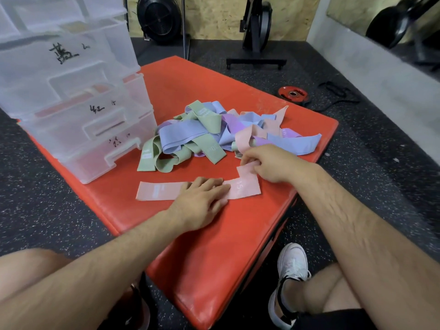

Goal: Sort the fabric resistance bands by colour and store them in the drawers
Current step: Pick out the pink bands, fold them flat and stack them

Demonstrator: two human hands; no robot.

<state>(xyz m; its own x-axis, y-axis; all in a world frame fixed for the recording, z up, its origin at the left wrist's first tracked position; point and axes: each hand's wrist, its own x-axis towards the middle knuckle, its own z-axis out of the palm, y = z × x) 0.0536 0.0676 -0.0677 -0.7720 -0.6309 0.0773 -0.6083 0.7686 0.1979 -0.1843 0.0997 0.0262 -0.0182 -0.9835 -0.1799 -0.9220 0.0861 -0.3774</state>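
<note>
**Pink band pressed flat on the mat**

The pink fabric resistance band (157, 191) lies flat on the red padded mat (214, 246). The left hand (202, 198) presses on it with straight fingers. The right hand (273, 163) pinches its raised right end. Behind is a tangled pile of green, blue, purple and pink bands (202, 132), beside the translucent plastic drawers (71, 103).

Red padded platform (209, 246) at centre on black speckled rubber floor (362, 191). Chipboard wall (214, 17) at 12 o'clock, black steel stand (256, 60) before it; round black fan wheel (159, 19) at 11; small red weight plate (293, 92) at 1; pale grey ledge (381, 75) at 2.
</note>
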